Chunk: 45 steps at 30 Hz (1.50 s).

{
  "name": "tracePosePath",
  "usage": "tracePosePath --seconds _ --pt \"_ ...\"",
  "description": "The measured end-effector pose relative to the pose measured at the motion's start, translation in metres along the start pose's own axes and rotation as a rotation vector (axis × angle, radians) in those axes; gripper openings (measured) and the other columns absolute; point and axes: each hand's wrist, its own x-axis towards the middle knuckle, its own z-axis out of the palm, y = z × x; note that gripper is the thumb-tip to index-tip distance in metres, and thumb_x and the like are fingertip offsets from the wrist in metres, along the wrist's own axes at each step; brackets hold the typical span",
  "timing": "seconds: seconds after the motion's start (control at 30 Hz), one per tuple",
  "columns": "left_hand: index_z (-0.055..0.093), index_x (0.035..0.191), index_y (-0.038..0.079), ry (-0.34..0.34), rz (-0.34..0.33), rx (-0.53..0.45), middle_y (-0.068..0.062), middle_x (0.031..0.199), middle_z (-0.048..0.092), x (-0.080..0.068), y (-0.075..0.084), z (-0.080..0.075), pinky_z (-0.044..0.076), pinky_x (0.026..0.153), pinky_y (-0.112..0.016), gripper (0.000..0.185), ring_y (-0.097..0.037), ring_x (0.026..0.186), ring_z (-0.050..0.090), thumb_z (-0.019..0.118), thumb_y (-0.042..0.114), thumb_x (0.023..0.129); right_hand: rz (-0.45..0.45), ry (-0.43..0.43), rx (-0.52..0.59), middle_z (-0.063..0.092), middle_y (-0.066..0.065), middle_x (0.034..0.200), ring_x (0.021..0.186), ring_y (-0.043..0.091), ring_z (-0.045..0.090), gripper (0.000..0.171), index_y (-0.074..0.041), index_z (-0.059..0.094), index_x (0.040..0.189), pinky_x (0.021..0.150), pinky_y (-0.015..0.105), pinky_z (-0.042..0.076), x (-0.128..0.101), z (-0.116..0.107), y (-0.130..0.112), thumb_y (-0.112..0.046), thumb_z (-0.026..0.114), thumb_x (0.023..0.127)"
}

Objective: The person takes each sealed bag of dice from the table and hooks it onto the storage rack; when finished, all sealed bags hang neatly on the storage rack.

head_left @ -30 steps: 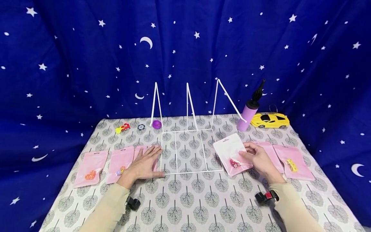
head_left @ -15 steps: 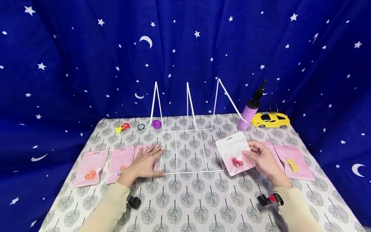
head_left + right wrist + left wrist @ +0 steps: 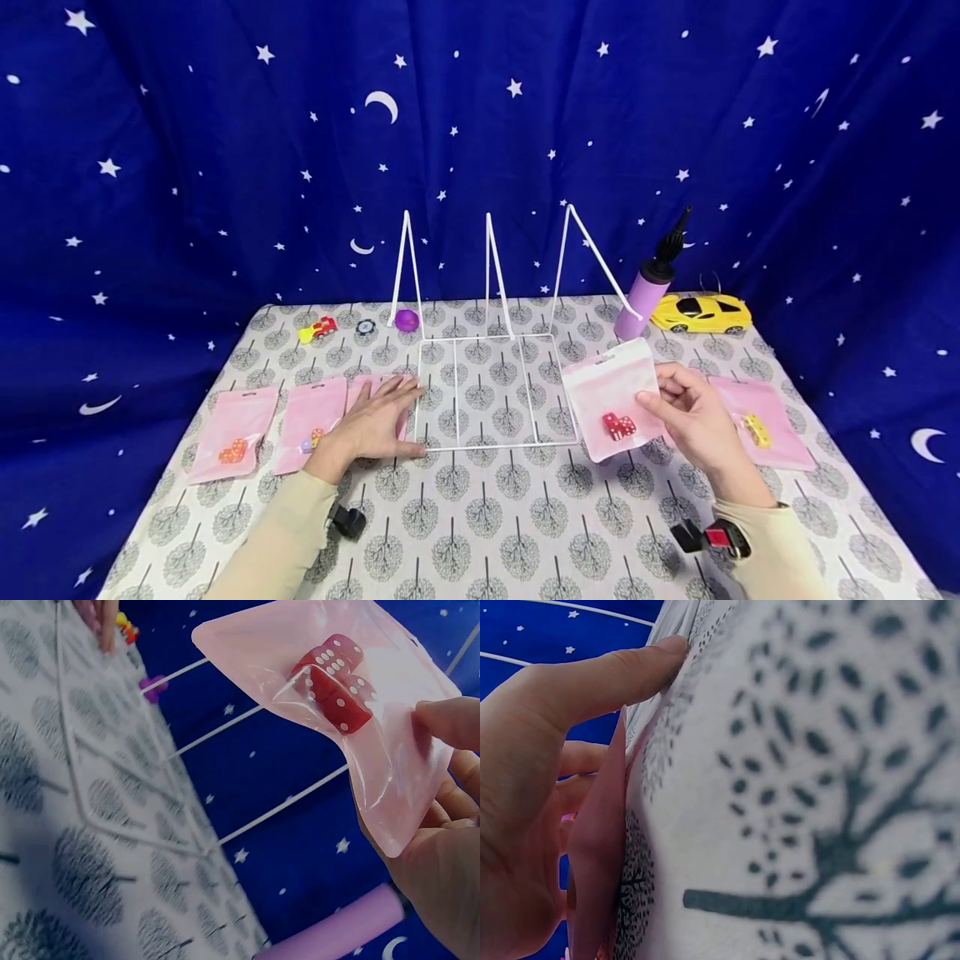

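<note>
The right hand (image 3: 693, 417) is pinching the bag of dice (image 3: 600, 387), holding it roughly upright at the rack's (image 3: 495, 447) right side; the left hand (image 3: 375, 421) is lying, fingers apart, at its left

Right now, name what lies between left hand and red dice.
In the head view, the white rack base lies between the left hand and red dice.

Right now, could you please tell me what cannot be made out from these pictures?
Contents of the partly covered pouch: head view, the left hand lies over it.
Finger ends of the right hand: head view, hidden behind the held pouch.
Exact number of red dice: right wrist view, they overlap.
Markings on the small disc: head view, too small.
Rest of the right sleeve: head view, cut off by the bottom edge.
</note>
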Motion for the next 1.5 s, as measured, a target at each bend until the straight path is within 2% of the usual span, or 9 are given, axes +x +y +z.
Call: tracePosePath --seconds 0.27,0.5,0.77,0.9,1.0,1.1,1.3,1.37,1.5 --pt "0.032 0.153 0.021 0.003 0.006 0.001 -0.004 0.161 0.023 -0.001 -0.001 -0.001 0.008 0.114 -0.069 0.108 -0.032 0.15 0.016 0.071 0.073 0.066 -0.069 -0.022 -0.028 0.072 0.004 0.105 0.089 0.014 0.07 0.035 0.0 0.06 0.108 0.075 0.025 0.06 -0.002 0.013 -0.022 0.025 0.047 0.086" --pt "0.033 0.153 0.02 0.001 0.009 -0.005 -0.004 0.161 0.023 0.001 0.0 -0.001 0.009 0.114 -0.07 0.108 -0.032 0.15 0.016 0.071 0.072 0.066 -0.225 -0.071 0.169 0.07 0.018 0.109 0.095 0.022 0.069 0.035 0.016 0.054 0.109 0.08 0.027 0.059 0.001 0.02 -0.027 0.032 0.037 0.083" --pt "0.033 0.152 0.018 0.003 0.018 -0.01 -0.006 0.162 0.022 0.0 0.0 -0.001 0.01 0.113 -0.071 0.106 -0.033 0.149 0.017 0.073 0.069 0.068 -0.277 -0.02 0.132 0.071 0.015 0.102 0.089 0.019 0.069 0.031 0.016 0.055 0.105 0.074 0.024 0.058 0.0 0.026 -0.036 0.032 0.041 0.082" --pt "0.033 0.152 0.018 0.003 0.027 -0.009 -0.006 0.162 0.02 0.0 0.0 0.0 0.01 0.114 -0.07 0.105 -0.034 0.149 0.017 0.072 0.069 0.069 -0.298 0.011 0.128 0.071 0.016 0.099 0.082 0.018 0.068 0.029 0.017 0.055 0.103 0.065 0.021 0.057 0.001 0.028 -0.042 0.032 0.043 0.082" --pt "0.032 0.153 0.017 0.003 0.025 -0.002 -0.006 0.162 0.02 -0.001 0.0 0.0 0.011 0.114 -0.069 0.107 -0.034 0.149 0.017 0.071 0.07 0.069 -0.299 0.051 0.126 0.071 0.015 0.095 0.074 0.016 0.065 0.03 0.017 0.056 0.103 0.052 0.022 0.05 0.001 0.029 -0.044 0.033 0.042 0.081" --pt "0.03 0.153 0.014 0.001 0.026 -0.005 -0.007 0.162 0.02 -0.001 0.0 0.002 0.011 0.114 -0.069 0.11 -0.034 0.149 0.017 0.07 0.071 0.069 -0.288 0.092 0.115 0.071 0.015 0.092 0.066 0.015 0.06 0.031 0.017 0.056 0.103 0.043 0.027 0.04 0.001 0.03 -0.046 0.033 0.042 0.081" --pt "0.027 0.154 0.011 -0.015 0.025 -0.001 -0.005 0.163 0.018 0.0 -0.001 0.004 0.011 0.115 -0.068 0.113 -0.033 0.15 0.016 0.069 0.072 0.069 -0.283 0.152 0.104 0.069 0.01 0.085 0.057 0.014 0.051 0.031 0.014 0.058 0.101 0.038 0.033 0.025 0.002 0.033 -0.048 0.032 0.043 0.081" --pt "0.027 0.154 0.012 -0.017 0.021 -0.001 -0.005 0.163 0.018 0.0 -0.002 0.003 0.011 0.115 -0.068 0.114 -0.033 0.15 0.015 0.07 0.072 0.068 -0.297 0.151 0.108 0.069 0.01 0.085 0.055 0.013 0.051 0.031 0.014 0.058 0.101 0.036 0.033 0.024 0.003 0.033 -0.048 0.032 0.042 0.081" --pt "0.028 0.154 0.012 -0.009 0.015 0.001 -0.004 0.163 0.018 0.002 -0.003 0.002 0.011 0.114 -0.069 0.114 -0.033 0.15 0.015 0.07 0.073 0.067 -0.325 0.14 0.13 0.07 0.012 0.086 0.059 0.014 0.055 0.031 0.016 0.057 0.101 0.038 0.028 0.034 0.005 0.033 -0.049 0.033 0.041 0.081"
